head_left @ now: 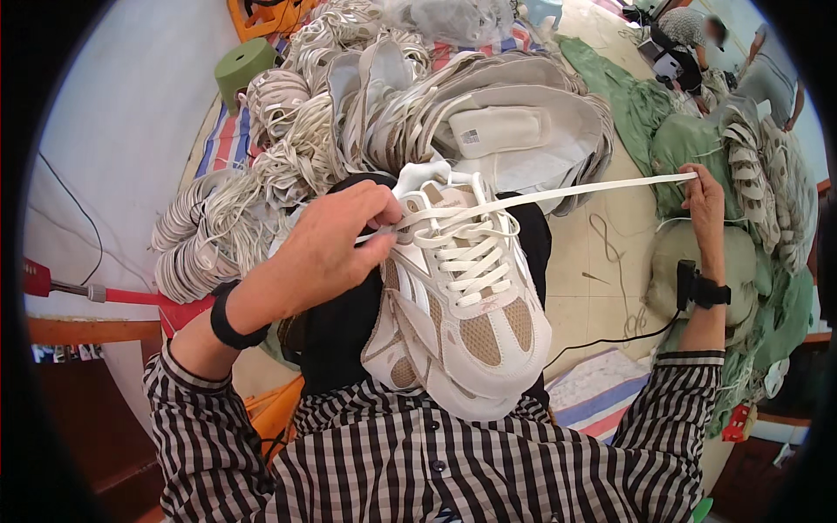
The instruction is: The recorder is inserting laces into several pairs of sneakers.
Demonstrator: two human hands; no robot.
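A white and beige shoe upper [501, 336] lies across my lap, toe toward me, with at least one more upper beneath it. Flat cream shoelace [602, 185] crosses its eyelets in several rows, and one long length runs taut out to the right. My right hand [704, 199] pinches the far end of that length, arm stretched out. At the upper's left eyelet edge, my left hand [344, 231] has thumb and fingers closed around lace; its fingertips are partly hidden against the upper. Both wrists wear black bands, the right one with a small box.
Stacked uppers [575, 113] and bundles of laces [296, 157] crowd the floor ahead. A green thread cone [244, 70] stands far left. Green sacks [697, 148] and hanging uppers line the right, where two people [772, 74] are. A black cable [610, 338] reaches my right wrist.
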